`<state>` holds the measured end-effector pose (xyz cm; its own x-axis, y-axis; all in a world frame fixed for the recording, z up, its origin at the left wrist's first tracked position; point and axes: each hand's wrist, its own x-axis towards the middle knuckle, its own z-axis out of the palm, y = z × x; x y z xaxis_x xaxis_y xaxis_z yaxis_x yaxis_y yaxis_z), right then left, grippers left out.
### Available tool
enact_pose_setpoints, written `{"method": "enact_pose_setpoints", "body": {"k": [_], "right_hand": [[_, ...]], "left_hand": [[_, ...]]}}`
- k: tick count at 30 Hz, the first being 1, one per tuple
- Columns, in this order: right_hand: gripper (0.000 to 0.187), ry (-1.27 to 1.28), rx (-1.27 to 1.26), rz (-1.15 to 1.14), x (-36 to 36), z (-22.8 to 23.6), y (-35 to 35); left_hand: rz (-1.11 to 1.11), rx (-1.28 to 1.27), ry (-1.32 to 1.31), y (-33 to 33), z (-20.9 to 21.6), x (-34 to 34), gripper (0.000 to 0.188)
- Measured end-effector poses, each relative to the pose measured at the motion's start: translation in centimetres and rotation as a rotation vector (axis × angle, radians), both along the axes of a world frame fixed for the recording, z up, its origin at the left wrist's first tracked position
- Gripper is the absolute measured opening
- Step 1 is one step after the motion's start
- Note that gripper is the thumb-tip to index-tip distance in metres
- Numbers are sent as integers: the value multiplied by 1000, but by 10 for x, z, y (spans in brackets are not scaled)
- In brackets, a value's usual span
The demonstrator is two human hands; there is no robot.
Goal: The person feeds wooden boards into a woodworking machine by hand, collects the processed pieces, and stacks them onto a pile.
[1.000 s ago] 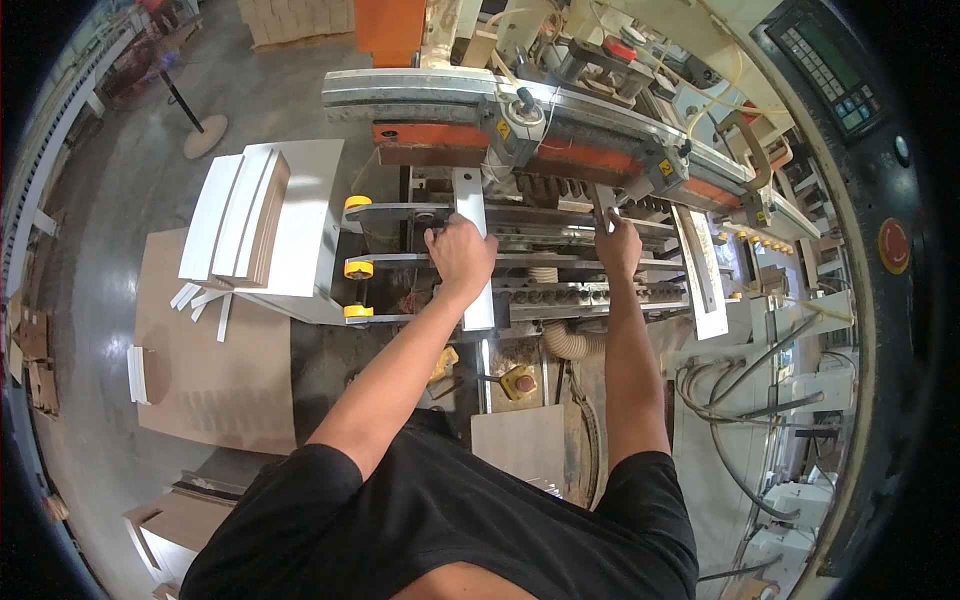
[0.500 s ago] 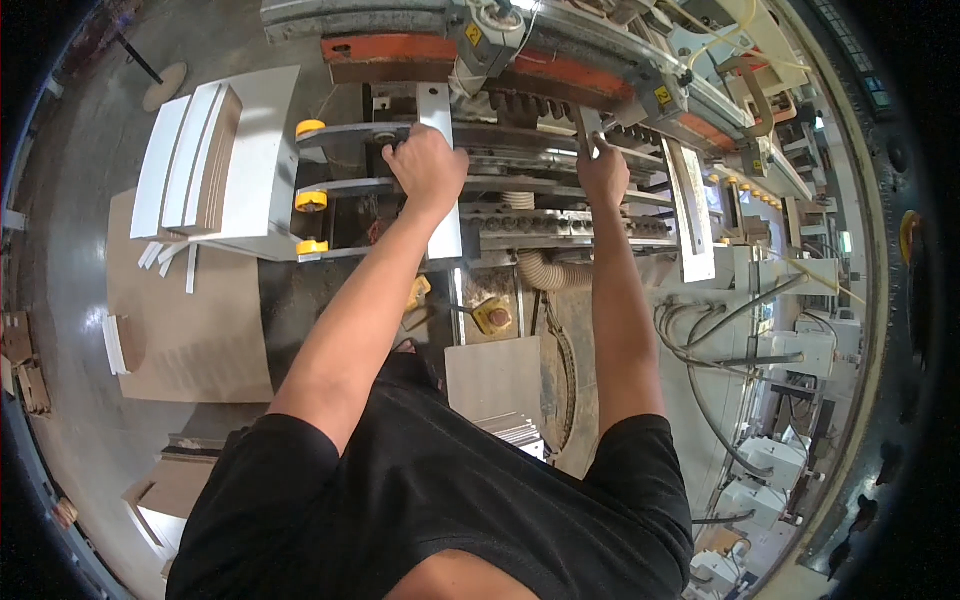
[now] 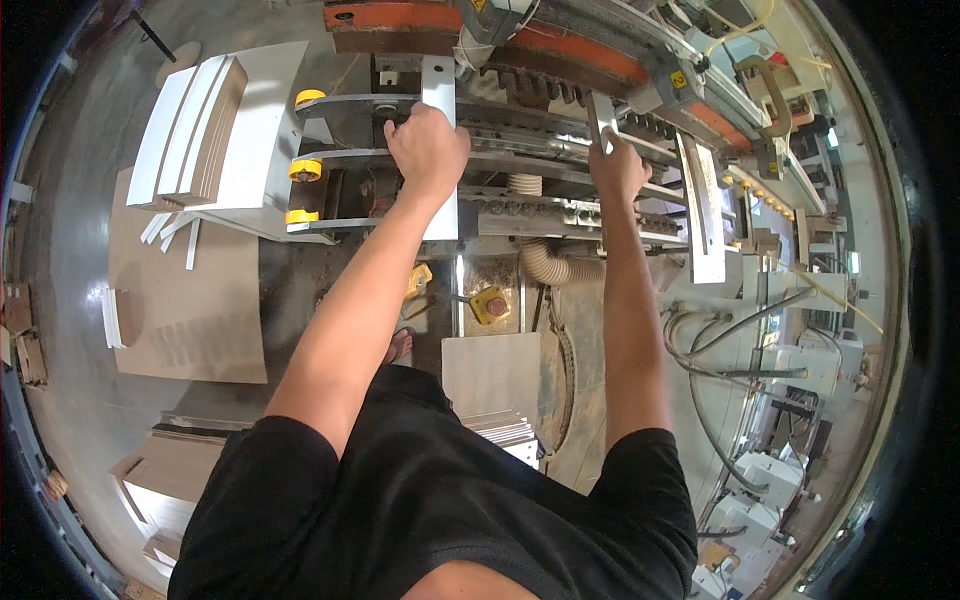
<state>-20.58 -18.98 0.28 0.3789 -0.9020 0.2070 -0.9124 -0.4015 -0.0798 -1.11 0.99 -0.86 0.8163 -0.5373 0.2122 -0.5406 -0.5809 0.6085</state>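
Note:
My left hand (image 3: 428,150) is closed over the left edge of a narrow white board (image 3: 441,215), which lies across the rails of a machine (image 3: 545,160). A hole shows near the board's far end. To the right, my right hand (image 3: 620,170) grips the near end of a slim pale strip (image 3: 601,110); its fingertips are partly hidden beneath. Farther right, another white board (image 3: 706,235) lies across the same rails, apart from my hand.
Stacked white panels (image 3: 190,130) stand on a white surface at the left, beside yellow rollers (image 3: 305,170). An orange beam (image 3: 560,60) spans the machine's far side. Below the rails are a yellow pedal (image 3: 490,305), a ribbed hose (image 3: 550,265) and a panel stack (image 3: 490,375).
My right hand and the slim strip have shifted slightly right. The left hand stays on its board. The whole view has tilted a little, so the machine sits higher in the picture.

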Motion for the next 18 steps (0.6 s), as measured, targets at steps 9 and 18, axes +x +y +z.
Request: {"method": "enact_pose_setpoints", "body": {"k": [9,18], "right_hand": [[45,-199,-18,28,6,0,-21],[50,-196,44,17,9,0,-16]], "left_hand": [[33,-20,35,-13,12,4,34],[58,30,3,-10,8,2,27]]}}
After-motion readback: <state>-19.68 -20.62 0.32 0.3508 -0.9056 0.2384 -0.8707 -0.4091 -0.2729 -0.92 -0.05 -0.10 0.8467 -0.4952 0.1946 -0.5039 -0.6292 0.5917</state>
